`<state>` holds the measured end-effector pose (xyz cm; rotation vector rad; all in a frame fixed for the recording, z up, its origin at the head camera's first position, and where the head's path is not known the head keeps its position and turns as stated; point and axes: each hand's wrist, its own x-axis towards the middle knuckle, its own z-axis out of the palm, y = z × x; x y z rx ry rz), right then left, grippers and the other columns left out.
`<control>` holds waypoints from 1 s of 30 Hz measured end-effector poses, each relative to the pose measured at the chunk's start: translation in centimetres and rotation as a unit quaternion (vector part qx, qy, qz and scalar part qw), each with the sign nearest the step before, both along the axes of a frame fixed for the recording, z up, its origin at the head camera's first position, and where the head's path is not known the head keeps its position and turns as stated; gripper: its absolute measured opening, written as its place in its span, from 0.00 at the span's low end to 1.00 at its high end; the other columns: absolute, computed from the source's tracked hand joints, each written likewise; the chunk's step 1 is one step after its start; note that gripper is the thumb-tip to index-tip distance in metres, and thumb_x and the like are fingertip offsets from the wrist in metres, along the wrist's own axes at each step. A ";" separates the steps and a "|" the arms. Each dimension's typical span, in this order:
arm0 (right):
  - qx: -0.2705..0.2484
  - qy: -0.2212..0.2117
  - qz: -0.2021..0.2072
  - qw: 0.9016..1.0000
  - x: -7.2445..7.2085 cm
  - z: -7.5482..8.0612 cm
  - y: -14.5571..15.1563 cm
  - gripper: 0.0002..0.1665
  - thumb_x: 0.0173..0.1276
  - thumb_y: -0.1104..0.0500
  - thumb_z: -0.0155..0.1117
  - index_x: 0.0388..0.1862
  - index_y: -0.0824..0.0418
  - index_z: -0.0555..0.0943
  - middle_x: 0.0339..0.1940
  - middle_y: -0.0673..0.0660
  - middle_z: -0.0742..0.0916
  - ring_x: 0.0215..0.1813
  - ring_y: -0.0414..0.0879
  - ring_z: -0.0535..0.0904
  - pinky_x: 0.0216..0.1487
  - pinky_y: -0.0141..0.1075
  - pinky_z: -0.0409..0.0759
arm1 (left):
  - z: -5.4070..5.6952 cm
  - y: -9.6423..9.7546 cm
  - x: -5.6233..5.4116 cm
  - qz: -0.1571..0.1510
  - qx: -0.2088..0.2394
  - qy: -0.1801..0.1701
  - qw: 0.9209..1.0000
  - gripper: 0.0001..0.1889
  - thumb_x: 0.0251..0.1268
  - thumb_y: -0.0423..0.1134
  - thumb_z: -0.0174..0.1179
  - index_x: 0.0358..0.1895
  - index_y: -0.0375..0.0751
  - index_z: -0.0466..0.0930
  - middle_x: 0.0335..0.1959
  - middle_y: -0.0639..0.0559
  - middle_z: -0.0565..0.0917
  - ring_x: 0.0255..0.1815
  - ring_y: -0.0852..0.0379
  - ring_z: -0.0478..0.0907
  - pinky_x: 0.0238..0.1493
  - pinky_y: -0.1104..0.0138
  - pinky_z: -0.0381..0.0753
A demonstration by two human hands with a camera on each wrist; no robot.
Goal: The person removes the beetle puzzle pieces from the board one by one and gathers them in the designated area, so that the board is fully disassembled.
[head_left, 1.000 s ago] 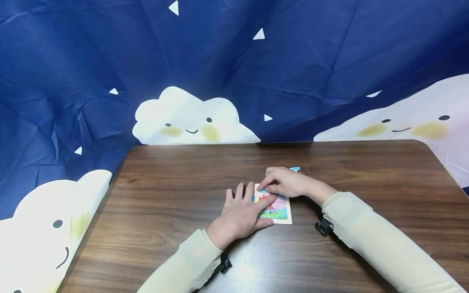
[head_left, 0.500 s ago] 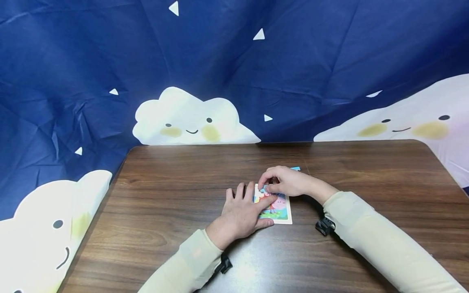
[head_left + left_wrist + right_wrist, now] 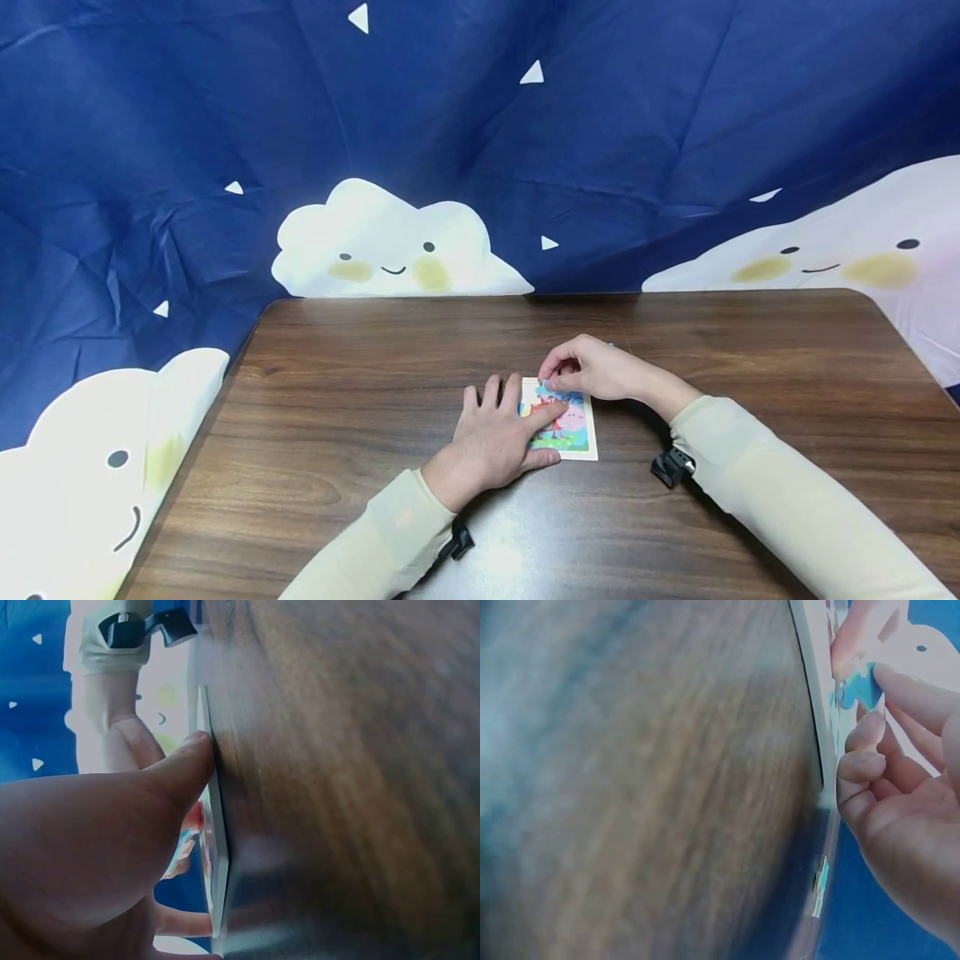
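Note:
A small jigsaw puzzle (image 3: pixel 577 437) in a pale frame lies on the table, with a pink pig figure and a red figure printed on it. My left hand (image 3: pixel 491 442) rests on its left side, fingers spread, thumb and index finger lying over the picture. At the top edge my right hand (image 3: pixel 596 371) pinches a blue puzzle piece (image 3: pixel 862 688) between thumb and fingers. In the right wrist view the piece stands tilted just off the puzzle face; whether it touches is unclear. The left thumb (image 3: pixel 191 761) lies at the frame's edge.
Another puzzle piece (image 3: pixel 821 886) lies on the table behind the right hand, mostly hidden in the head view. The brown wooden table (image 3: pixel 337 375) ends at a blue curtain (image 3: pixel 450 100) with printed clouds. Each wrist wears a black camera mount (image 3: pixel 672 467).
My right hand has shifted slightly right and back from the puzzle's upper left, and the pinched blue piece moved with it. My left hand has stayed in place.

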<state>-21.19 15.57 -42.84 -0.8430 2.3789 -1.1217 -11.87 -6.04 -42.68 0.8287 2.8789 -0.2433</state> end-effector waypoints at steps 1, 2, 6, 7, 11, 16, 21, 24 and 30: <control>-0.004 0.003 -0.002 1.000 0.0 0.0 0.1 0.05 0.73 0.65 0.71 0.42 0.58 0.91 0.32 0.47 0.87 0.36 0.40 0.79 0.42 0.30 0.77 | 0.0 0.0 0.0 0.000 -0.001 -0.001 1.000 0.35 0.74 0.77 0.49 0.82 0.85 0.59 0.79 0.43 0.65 0.76 0.42 0.66 0.62 0.47 0.69; -0.008 0.008 -0.004 1.000 0.0 0.1 0.2 0.05 0.73 0.65 0.72 0.42 0.58 0.91 0.33 0.47 0.88 0.37 0.40 0.79 0.42 0.31 0.77 | 0.1 0.0 0.0 0.000 -0.001 -0.003 1.000 0.35 0.74 0.77 0.49 0.82 0.85 0.58 0.79 0.42 0.65 0.76 0.41 0.65 0.63 0.47 0.69; -0.028 0.021 -0.028 0.999 0.1 0.4 0.7 0.05 0.74 0.65 0.72 0.44 0.58 0.92 0.37 0.50 0.91 0.39 0.40 0.80 0.44 0.31 0.77 | 0.1 0.1 0.0 0.002 -0.003 -0.006 1.000 0.35 0.74 0.77 0.49 0.82 0.86 0.58 0.80 0.42 0.64 0.78 0.41 0.64 0.65 0.47 0.70; -0.035 0.025 -0.032 0.999 0.2 0.5 0.8 0.06 0.74 0.65 0.72 0.45 0.58 0.92 0.39 0.51 0.92 0.39 0.40 0.80 0.44 0.31 0.77 | 0.1 0.1 0.0 0.003 -0.002 -0.006 1.000 0.35 0.74 0.77 0.49 0.82 0.86 0.58 0.80 0.42 0.64 0.78 0.41 0.64 0.65 0.47 0.70; -0.053 0.039 -0.058 0.996 0.3 0.9 1.5 0.06 0.74 0.64 0.72 0.46 0.59 0.92 0.42 0.53 0.93 0.40 0.40 0.80 0.44 0.31 0.78 | 0.1 0.1 0.1 0.006 0.005 -0.005 1.000 0.35 0.74 0.77 0.50 0.82 0.86 0.59 0.79 0.42 0.64 0.78 0.40 0.64 0.66 0.45 0.71; -0.044 0.046 -0.103 0.993 0.5 1.5 3.0 0.07 0.75 0.62 0.71 0.48 0.59 0.92 0.40 0.53 0.92 0.35 0.45 0.81 0.36 0.33 0.79 | 0.1 0.1 0.0 0.011 0.015 -0.018 1.000 0.35 0.74 0.76 0.50 0.82 0.86 0.58 0.81 0.41 0.63 0.80 0.39 0.63 0.70 0.41 0.71; -0.035 0.018 -0.144 0.989 0.6 1.9 4.9 0.09 0.77 0.61 0.70 0.52 0.61 0.91 0.41 0.57 0.92 0.32 0.48 0.83 0.30 0.35 0.81 | 0.1 0.1 0.0 0.012 0.016 -0.027 0.999 0.35 0.75 0.76 0.50 0.83 0.85 0.57 0.82 0.40 0.63 0.82 0.37 0.63 0.73 0.39 0.71; -0.028 0.023 -0.161 0.986 0.6 1.9 6.0 0.11 0.77 0.60 0.70 0.53 0.61 0.91 0.44 0.58 0.92 0.33 0.44 0.82 0.31 0.34 0.80 | 0.0 0.1 0.0 0.013 0.014 -0.029 0.999 0.36 0.75 0.76 0.50 0.83 0.85 0.57 0.83 0.40 0.62 0.83 0.36 0.62 0.73 0.38 0.72; 0.011 0.039 -0.191 0.981 0.3 1.6 8.1 0.11 0.78 0.61 0.69 0.54 0.61 0.91 0.47 0.58 0.91 0.33 0.39 0.78 0.33 0.32 0.77 | 0.0 0.1 0.0 0.013 0.009 -0.028 0.999 0.36 0.75 0.76 0.49 0.83 0.85 0.56 0.84 0.40 0.62 0.83 0.36 0.62 0.73 0.37 0.72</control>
